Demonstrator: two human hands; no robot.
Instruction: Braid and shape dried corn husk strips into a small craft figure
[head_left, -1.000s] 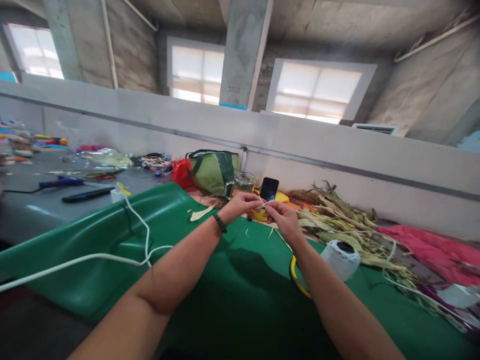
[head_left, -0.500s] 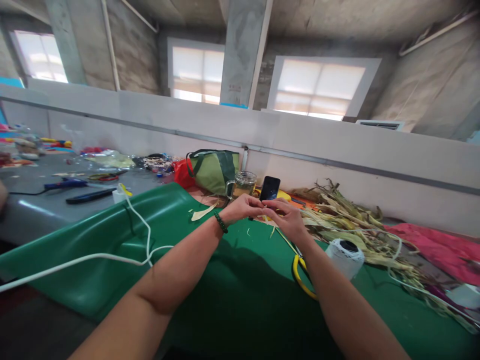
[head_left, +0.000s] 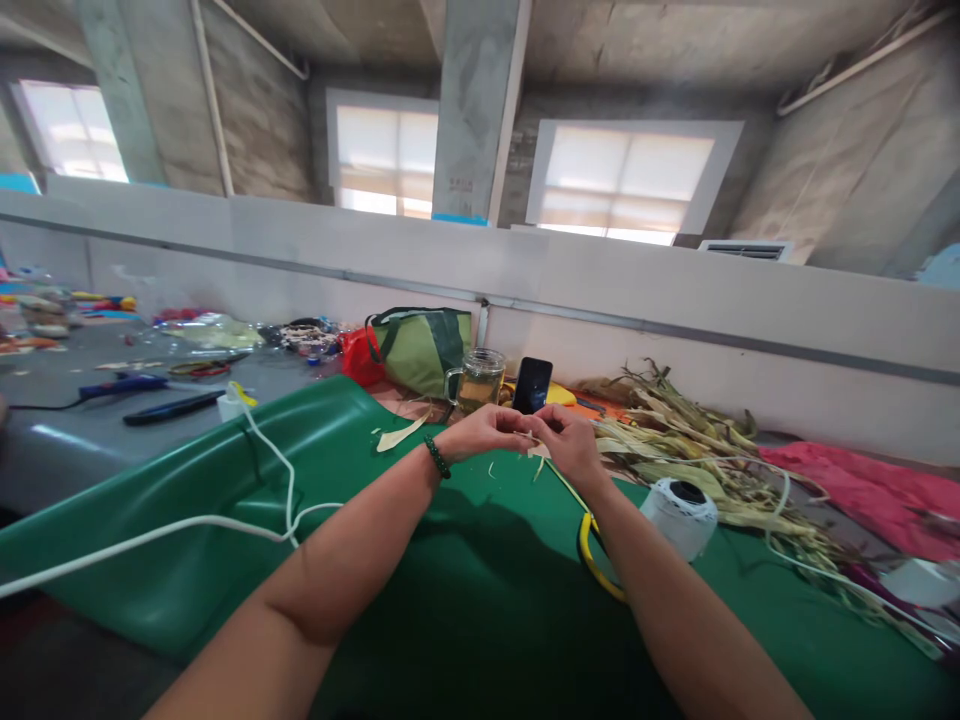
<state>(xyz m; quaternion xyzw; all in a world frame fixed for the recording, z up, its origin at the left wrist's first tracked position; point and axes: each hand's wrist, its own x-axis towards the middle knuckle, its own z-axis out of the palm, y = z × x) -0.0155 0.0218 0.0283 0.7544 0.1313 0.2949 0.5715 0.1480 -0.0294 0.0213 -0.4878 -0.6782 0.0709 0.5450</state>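
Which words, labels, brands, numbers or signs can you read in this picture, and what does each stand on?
No text can be read.
Concrete pillar: faint reddish marks, perhaps writing, too small and blurred to read.
Phone: no readable text on its dark screen.

Dark green beaded bracelet (head_left: 436, 458) around bare left wrist (head_left: 451, 447)
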